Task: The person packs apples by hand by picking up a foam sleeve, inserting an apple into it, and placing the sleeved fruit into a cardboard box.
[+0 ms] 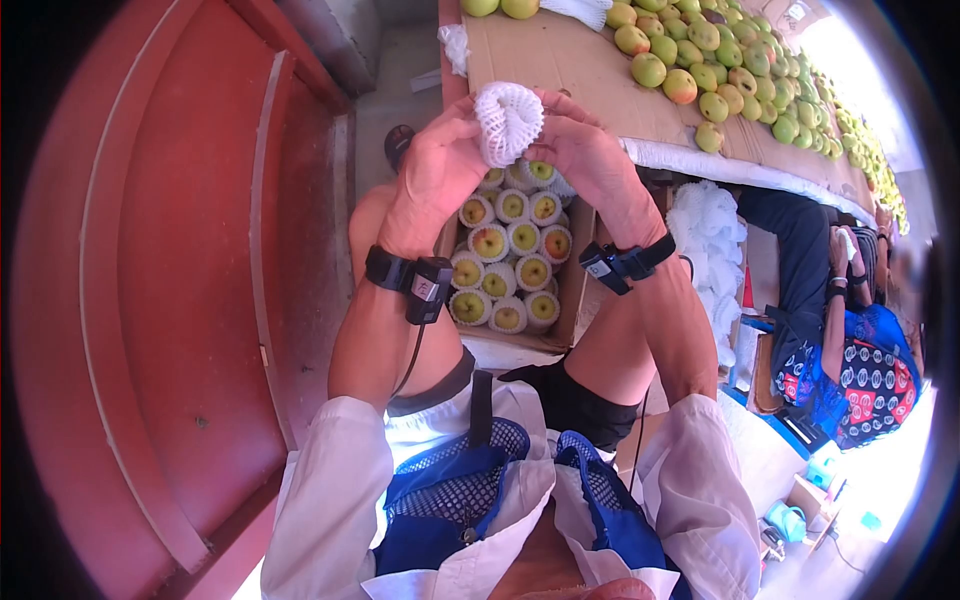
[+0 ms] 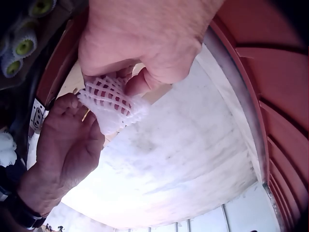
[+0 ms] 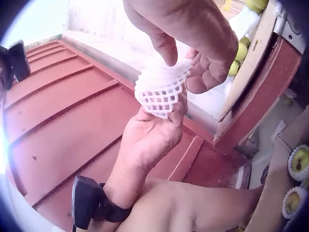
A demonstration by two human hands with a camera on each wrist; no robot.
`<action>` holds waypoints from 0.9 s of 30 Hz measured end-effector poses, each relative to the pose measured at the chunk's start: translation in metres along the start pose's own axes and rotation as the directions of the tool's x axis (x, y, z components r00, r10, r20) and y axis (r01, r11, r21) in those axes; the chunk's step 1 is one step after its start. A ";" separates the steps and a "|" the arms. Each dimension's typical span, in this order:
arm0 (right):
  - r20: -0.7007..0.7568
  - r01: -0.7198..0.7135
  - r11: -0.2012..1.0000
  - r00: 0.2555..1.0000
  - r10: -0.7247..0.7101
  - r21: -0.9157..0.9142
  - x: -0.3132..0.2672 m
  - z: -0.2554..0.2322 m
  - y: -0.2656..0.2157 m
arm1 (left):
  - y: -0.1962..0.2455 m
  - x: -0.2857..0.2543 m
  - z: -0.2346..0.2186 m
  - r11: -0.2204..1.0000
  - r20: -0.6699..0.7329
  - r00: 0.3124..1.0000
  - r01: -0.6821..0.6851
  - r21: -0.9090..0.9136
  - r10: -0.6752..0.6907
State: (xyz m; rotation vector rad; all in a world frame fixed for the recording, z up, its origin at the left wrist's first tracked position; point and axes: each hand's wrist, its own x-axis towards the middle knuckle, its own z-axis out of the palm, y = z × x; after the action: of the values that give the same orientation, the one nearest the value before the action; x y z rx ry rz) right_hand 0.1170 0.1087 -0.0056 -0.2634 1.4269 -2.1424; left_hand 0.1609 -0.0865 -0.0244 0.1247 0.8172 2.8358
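Your blue mesh vest (image 1: 450, 490), over a pale shirt, is nearest the camera. Beyond it, your raised hands share a white foam net (image 1: 508, 125): your left hand (image 1: 438, 160) grips it with curled fingers, while your right hand (image 1: 592, 165), partly open, pinches its edge between thumb and fingers. The net is above a cardboard box (image 1: 583, 290) of foam-wrapped apples (image 1: 523, 238) between your legs. Loose green and reddish apples (image 1: 705, 75) cover part of the cardboard-topped table (image 1: 560, 60) ahead and to the right.

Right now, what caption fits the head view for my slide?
Left hand and right hand hold a white foam net over a box of netted fruit, bare fruit on the cardboard beyond.
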 end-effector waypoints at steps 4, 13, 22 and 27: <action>-0.006 0.020 0.996 1.000 -0.021 -0.082 -0.001 -0.001 0.001 | -0.002 0.002 -0.006 0.998 -0.016 0.999 0.037 0.041 -0.036; -0.117 0.074 0.996 0.990 -0.078 -0.041 -0.003 -0.006 0.001 | -0.012 0.003 -0.014 0.967 -0.153 0.988 0.004 0.254 0.036; -0.125 0.105 0.991 0.986 -0.114 -0.081 -0.005 -0.008 -0.005 | -0.014 -0.003 0.012 0.758 -0.157 0.960 -0.077 0.647 0.232; -0.124 0.119 0.977 0.982 -0.142 -0.178 -0.007 0.001 -0.008 | -0.016 0.000 -0.004 0.681 -0.206 0.967 0.050 0.730 0.151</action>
State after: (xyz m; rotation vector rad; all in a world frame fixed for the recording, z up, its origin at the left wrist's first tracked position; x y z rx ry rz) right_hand 0.1205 0.1138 0.0030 -0.2859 1.7185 -2.1809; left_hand 0.1631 -0.0752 -0.0364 -0.1161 2.0063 2.3964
